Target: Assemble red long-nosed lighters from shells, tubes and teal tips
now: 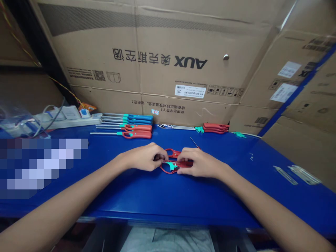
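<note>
Fingers of left hand and fingers of right hand curled narrow, both holding red-and-teal utility lighter; its exact inner parts hidden. Left hand and right hand meet over lighter, on blue workbench. Thin metal rod just beyond lighter. Farther beyond lighter: teal-and-blue lighters, red-and-teal lighters, red lighters, all lying ready-looking in rows. Lighter in hand looks unclosed; how many left, cannot tell.
</note>
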### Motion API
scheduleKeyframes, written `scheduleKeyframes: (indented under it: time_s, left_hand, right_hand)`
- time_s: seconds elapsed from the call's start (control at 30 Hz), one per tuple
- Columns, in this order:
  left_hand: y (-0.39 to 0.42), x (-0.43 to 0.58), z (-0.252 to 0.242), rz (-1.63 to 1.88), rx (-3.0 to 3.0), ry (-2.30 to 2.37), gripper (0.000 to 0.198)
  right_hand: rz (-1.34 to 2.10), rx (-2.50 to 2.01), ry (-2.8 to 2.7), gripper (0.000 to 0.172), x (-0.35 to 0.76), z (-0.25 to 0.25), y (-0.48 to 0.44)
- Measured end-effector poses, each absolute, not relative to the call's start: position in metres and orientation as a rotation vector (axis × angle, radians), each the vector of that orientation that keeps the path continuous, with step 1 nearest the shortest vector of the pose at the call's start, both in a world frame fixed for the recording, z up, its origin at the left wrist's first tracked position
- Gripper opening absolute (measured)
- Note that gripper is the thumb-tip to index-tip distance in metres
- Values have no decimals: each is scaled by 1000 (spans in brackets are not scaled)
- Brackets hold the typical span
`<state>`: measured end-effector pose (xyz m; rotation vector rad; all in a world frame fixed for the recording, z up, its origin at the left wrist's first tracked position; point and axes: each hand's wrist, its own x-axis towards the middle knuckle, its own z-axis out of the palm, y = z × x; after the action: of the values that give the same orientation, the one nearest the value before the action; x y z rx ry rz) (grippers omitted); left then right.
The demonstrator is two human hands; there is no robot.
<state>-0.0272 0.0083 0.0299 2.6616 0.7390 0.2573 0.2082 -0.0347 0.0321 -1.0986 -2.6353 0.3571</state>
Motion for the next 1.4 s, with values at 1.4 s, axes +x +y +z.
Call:
scheduleKeyframes:
  time_s: [1.4]
  left_hand:
    - [6, -27, 35, 265, 2627, 763, 18]
  right_hand:
    - [327, -1066, -2657, 18, 209, 29, -35]
